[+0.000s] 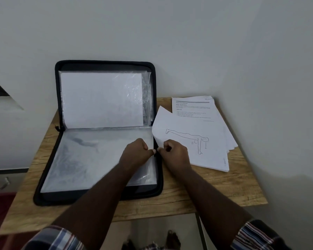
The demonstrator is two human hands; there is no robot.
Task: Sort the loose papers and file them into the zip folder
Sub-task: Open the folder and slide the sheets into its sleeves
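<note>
Your left hand (136, 152) and right hand (172, 152) pinch the sleeve edge of the open zip folder (105, 127); the loose papers (197, 134) beside it look light and floppy, so lift them by a corner

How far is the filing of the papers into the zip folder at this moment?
Done: the zip folder lies open, with sheets already in its plastic sleeves. In hand: the left hand and right hand pinch the sleeve's edge beside the figure drawing sheet. Left: the loose paper stack.
</note>
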